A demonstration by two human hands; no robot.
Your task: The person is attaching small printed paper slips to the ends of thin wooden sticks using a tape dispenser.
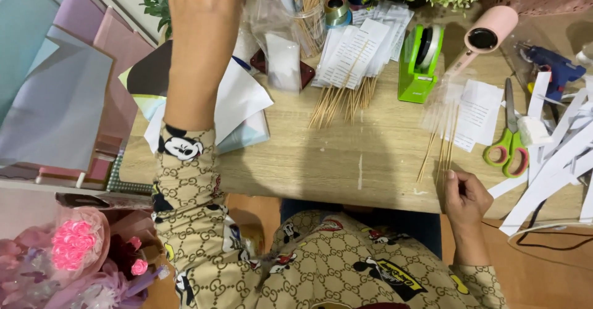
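I look down at a wooden desk [370, 161] with lots of craft things on it. My right hand [464, 196] is at the near edge of the desk, on the right side. Its fingers are pinched shut on the bottom ends of a few thin wooden sticks [446, 137]. The sticks point away from me and lie over a clear plastic sleeve [440, 108] and a white paper slip [483, 112].

My left arm [196, 50] reaches far up, toward a clear jar of sticks [311, 19] at the back of the desk. The left hand itself is past the top of the picture, so I cannot tell if it is open or closed.

In the middle of the desk there is a bunch of sticks with paper slips [349, 68] lying on them. Just beside that stands a green tape holder [419, 62]. To its right lies a pink hair dryer [488, 34], and past that a blue glue gun [556, 67]. Green scissors [508, 139] lie near my right hand, next to long white paper strips [556, 167].

On the left are big coloured paper sheets [62, 80]. Down in the left corner is a pink flower bunch [74, 247].
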